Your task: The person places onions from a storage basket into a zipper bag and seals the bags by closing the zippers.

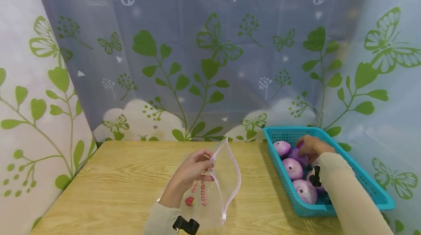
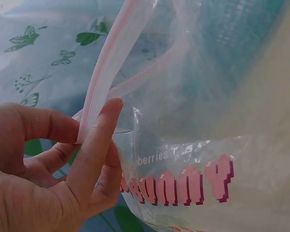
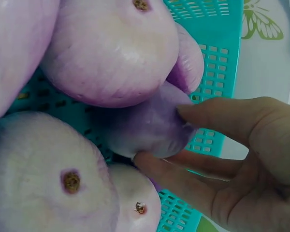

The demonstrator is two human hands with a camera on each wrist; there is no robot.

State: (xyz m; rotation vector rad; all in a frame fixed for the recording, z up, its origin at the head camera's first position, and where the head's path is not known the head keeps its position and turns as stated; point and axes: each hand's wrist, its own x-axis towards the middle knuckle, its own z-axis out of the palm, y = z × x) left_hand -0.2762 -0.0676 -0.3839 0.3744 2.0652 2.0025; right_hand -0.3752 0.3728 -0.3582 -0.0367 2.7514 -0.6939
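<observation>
My left hand (image 1: 192,169) pinches one edge of the mouth of a clear zip bag (image 1: 229,176) with a pink closure. The bag's mouth gapes; in the left wrist view, pink lettering (image 2: 191,186) shows on its plastic. Over at the right, my right hand (image 1: 312,146) reaches into a turquoise basket (image 1: 285,187). Its thumb and fingers grip a dark purple onion (image 3: 147,123), as the right wrist view shows. Paler purple onions (image 1: 292,169) lie around it, each with a brown root end where visible. My right forearm hides part of the basket.
The wooden table (image 1: 125,176) runs beneath the bag and basket. Behind it hangs a blue-grey cloth (image 1: 256,59) printed with leaves and butterflies, with printed cloth at both sides too. The basket's raised walls surround the onions.
</observation>
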